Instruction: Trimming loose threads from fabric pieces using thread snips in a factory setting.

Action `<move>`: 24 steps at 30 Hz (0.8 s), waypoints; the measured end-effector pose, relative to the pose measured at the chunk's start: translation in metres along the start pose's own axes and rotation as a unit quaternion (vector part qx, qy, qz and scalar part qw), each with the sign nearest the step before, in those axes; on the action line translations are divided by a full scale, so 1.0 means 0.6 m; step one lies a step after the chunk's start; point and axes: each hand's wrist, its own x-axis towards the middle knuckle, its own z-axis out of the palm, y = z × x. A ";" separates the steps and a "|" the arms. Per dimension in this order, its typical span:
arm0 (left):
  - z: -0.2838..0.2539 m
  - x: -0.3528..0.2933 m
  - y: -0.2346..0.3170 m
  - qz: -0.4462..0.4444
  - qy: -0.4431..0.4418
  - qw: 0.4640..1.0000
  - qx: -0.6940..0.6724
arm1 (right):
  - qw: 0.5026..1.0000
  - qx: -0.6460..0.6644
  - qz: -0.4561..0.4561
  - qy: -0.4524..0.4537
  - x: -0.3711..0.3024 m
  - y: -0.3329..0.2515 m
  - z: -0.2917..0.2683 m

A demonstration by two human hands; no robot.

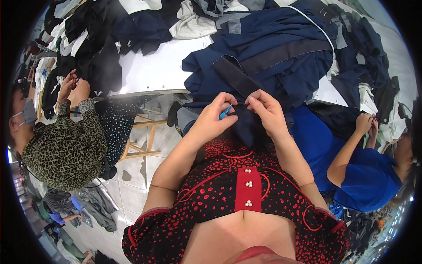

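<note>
In front of my chest, both hands are held close together over dark navy cloth (248, 125). My left hand (210, 119) is closed, with a small blue-handled tool (225, 111) tucked in its fingers; its working end is too small to make out. Thumb and forefinger of my right hand (270, 115) pinch the navy cloth at its upper edge. From there the cloth hangs toward my lap. Just beyond my fingers, a darker strip (235, 75) lies folded over the big navy fabric heap (272, 48).
A white table (149, 70) carries piled dark, white and grey garments. At left, a masked person in a patterned top (66, 149) handles dark cloth beside a wooden stool (147, 134). At right, a person in blue (369, 182) works on garments. A white cord (314, 24) crosses the heap.
</note>
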 end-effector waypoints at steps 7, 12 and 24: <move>-0.061 -0.025 0.043 0.007 -0.052 0.989 0.141 | 0.985 -0.163 -0.039 -0.028 -0.004 -0.014 0.018; -0.077 -0.024 0.058 0.002 -0.154 0.970 0.190 | 0.988 -0.133 -0.042 -0.063 -0.006 -0.016 0.022; -0.060 -0.004 0.019 0.017 -0.172 0.983 0.066 | 0.992 -0.093 -0.005 -0.090 -0.008 -0.018 0.018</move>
